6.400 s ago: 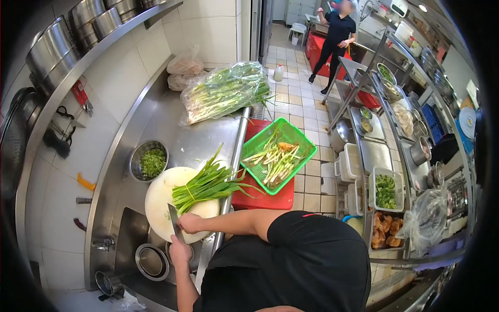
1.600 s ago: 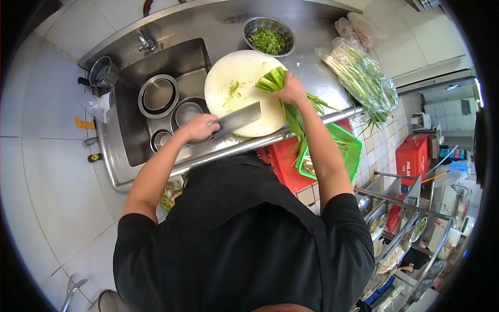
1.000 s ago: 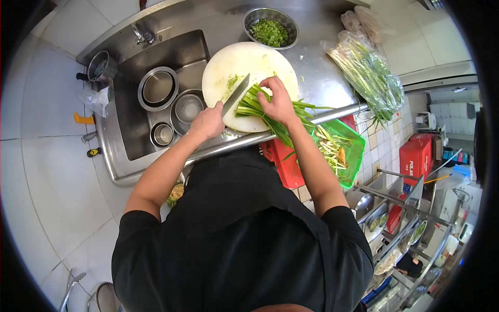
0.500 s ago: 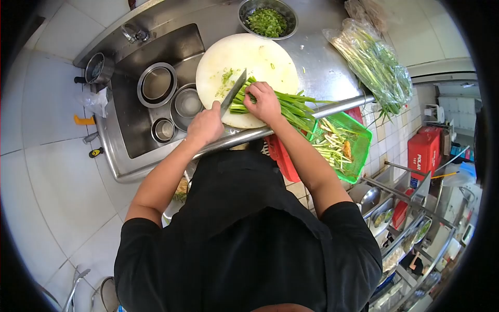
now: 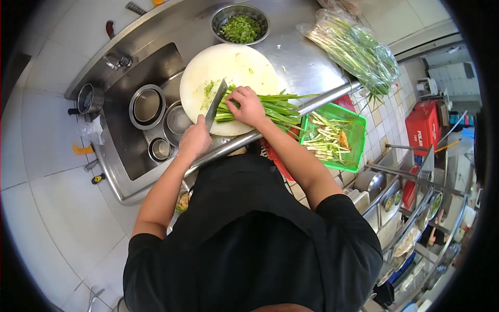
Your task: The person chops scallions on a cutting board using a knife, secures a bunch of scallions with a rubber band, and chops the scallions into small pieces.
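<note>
Holding knife point(image 5: 215, 105) in left hand point(image 5: 195, 139), right hand point(image 5: 247, 106) on scallions point(image 5: 275, 107), grip unclear

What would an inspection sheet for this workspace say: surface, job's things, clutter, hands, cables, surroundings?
Surface: steel counter; green scraps on the round board.
Job's things: knife and long greens over the board; chopped greens in a metal bowl.
Clutter: metal pans in the sink.
Hands: left hand grips the knife; right hand lies on the long greens.
Cables: nothing seen.
Surroundings: bagged greens; green basket holding stalks; red box beyond.
</note>
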`<state>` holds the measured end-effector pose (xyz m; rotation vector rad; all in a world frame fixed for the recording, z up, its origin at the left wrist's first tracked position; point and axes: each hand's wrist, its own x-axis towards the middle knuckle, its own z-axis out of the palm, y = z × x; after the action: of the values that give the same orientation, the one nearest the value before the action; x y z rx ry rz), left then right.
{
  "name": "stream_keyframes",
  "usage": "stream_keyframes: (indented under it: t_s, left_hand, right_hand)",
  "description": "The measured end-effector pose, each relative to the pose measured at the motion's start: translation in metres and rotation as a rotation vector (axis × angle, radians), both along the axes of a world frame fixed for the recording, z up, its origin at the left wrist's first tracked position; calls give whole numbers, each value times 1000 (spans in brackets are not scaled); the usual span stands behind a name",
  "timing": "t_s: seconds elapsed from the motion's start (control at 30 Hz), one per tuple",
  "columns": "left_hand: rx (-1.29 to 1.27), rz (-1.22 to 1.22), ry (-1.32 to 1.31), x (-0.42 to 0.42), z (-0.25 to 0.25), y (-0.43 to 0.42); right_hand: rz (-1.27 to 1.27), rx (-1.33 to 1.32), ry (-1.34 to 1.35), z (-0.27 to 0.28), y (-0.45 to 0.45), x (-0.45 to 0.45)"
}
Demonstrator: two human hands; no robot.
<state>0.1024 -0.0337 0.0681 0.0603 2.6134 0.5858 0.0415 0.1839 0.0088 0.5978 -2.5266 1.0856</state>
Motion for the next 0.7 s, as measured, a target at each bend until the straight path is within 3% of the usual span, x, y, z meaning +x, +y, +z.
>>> stream_keyframes:
  t_s: [0.7]
  left_hand:
    - [-11, -28, -2, -1, -4, -3]
  right_hand:
    - [-42, -52, -34, -1, 0, 5]
